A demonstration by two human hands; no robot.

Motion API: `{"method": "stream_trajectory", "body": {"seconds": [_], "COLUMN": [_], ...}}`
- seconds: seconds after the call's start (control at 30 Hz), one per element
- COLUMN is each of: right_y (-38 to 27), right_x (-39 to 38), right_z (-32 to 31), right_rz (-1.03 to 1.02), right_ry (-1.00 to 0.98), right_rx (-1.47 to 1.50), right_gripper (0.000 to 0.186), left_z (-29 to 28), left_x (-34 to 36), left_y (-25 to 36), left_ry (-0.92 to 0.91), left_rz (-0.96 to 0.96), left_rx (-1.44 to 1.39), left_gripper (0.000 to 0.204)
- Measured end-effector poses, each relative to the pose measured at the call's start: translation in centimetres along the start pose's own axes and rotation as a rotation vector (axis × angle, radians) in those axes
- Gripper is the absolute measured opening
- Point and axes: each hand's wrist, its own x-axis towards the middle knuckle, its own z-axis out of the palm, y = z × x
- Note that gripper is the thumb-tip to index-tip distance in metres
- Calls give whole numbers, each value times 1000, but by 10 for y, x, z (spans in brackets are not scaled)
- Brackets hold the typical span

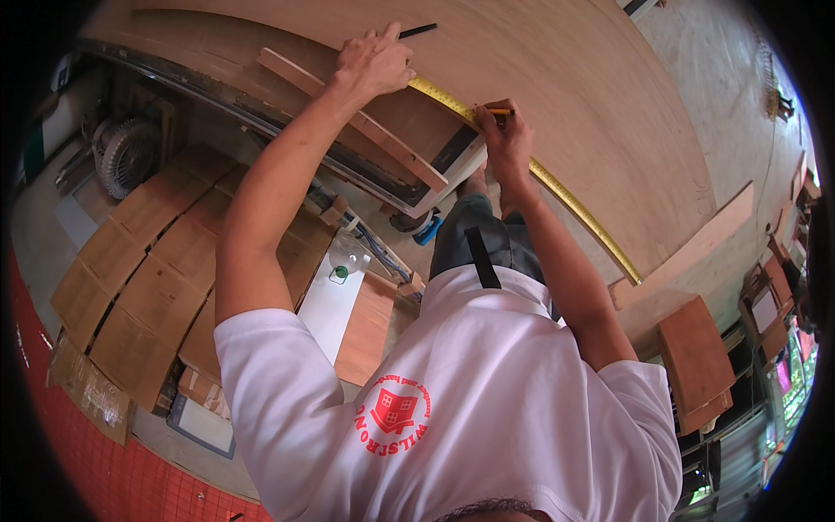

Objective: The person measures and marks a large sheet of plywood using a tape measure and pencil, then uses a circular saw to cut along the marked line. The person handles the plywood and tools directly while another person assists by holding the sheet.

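While it lies stretched across the plywood sheet, the yellow tape measure looks like a thin, springy blade, light and prone to slide or curl, so it is best pinned flat. The left hand presses its end down, also holding a black pencil; the right hand pinches a short pencil at the blade's edge.
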Motion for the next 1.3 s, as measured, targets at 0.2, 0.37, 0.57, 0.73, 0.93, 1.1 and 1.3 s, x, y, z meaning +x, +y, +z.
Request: {"method": "stream_trajectory", "body": {"seconds": [0.2,0.37,0.57,0.73,0.93,1.1,1.3], "right_y": [-2,-2,-1,2,5,6,3], "right_x": [1,0,0,-3,-9,-9,-2], "right_z": [0,-3,-2,-3,-9,-14,-16], "right_rz": [-28,13,0,-205,-518,-561,-528], "right_ry": [18,-27,-30,-29,-87,-170,-201], "right_rx": [11,-29,-9,-105,-318,-426,-433], "right_gripper": [19,22,21,12,14,24,13], "left_z": [-1,-1,1,5,0,-4,0], "left_x": [-1,-1,-1,-9,-49,-75,-84], "left_y": [0,0,0,1,1,0,0], "left_ry": [1,0,3,36,-20,-58,-54], "left_rz": [0,3,-5,-5,-61,-99,-124], "left_rx": [6,1,-8,18,-59,-108,-117], "left_gripper": [29,30,30,33,33,31,31]}}
